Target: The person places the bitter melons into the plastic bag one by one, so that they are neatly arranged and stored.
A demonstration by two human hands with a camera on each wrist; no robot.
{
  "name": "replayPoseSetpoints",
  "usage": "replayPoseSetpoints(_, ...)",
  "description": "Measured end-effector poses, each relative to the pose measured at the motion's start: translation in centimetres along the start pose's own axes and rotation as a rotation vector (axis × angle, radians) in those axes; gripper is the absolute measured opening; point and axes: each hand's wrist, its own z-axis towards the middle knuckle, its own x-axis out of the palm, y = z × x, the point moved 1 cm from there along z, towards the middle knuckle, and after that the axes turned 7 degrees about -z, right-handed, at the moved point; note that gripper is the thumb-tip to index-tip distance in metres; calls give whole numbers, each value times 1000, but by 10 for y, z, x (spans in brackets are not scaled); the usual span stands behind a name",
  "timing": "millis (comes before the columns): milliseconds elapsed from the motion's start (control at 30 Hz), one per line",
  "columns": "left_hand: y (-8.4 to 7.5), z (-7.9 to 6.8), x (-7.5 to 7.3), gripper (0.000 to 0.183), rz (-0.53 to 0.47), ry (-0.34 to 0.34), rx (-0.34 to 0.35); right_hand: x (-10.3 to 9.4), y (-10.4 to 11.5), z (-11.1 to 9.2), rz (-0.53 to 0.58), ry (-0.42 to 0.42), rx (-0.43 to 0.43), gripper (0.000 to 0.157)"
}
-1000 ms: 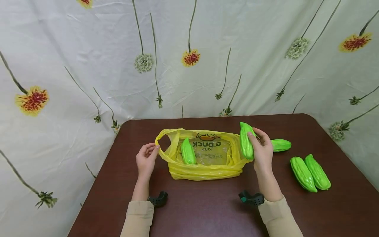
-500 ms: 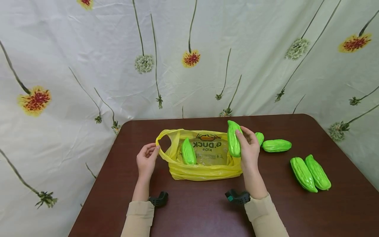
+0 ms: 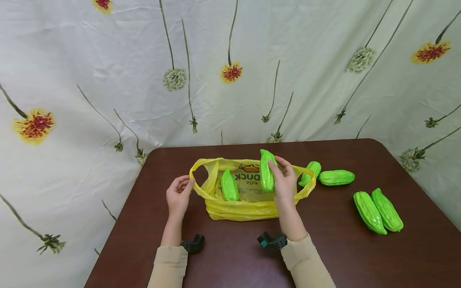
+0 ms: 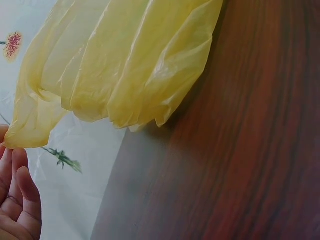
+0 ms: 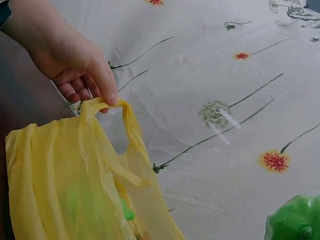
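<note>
My left hand [image 3: 179, 197] pinches the left handle of a yellow plastic bag [image 3: 245, 211] that stands on the table with its mouth spread. In the left wrist view, the fingers [image 4: 30, 195] hold that handle at the frame's edge. Above the bag's mouth, right of centre, my right hand [image 3: 285, 185] grips a bright green bitter melon [image 3: 267, 172], roughly upright. Only the end of this bitter melon [image 5: 295, 222] shows in the right wrist view. Another bitter melon [image 3: 229, 185] leans inside the bag on the left. The bag's right handle [image 3: 309, 187] flops outward, unheld.
Right of the bag lie two bitter melons, one partly behind the handle [image 3: 314, 168] and one on its side [image 3: 336, 177]. A pair [image 3: 378, 212] rests farther right. The brown table [image 3: 230, 252] ends at a flower-printed white cloth [image 3: 144, 60].
My right hand has carried the bitter melon leftward from the bag's right side to over its mouth, uncovering the right handle and a bitter melon behind it. The left hand has stayed put.
</note>
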Motion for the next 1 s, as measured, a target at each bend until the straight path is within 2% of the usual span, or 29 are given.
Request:
replayPoseSetpoints(733, 3, 0, 0, 22, -8, 6, -7, 25, -42, 3, -53, 15, 55, 34)
replayPoseSetpoints(1000, 3, 1, 0, 21, -7, 5, -17, 28, -54, 3, -109, 16, 81, 38)
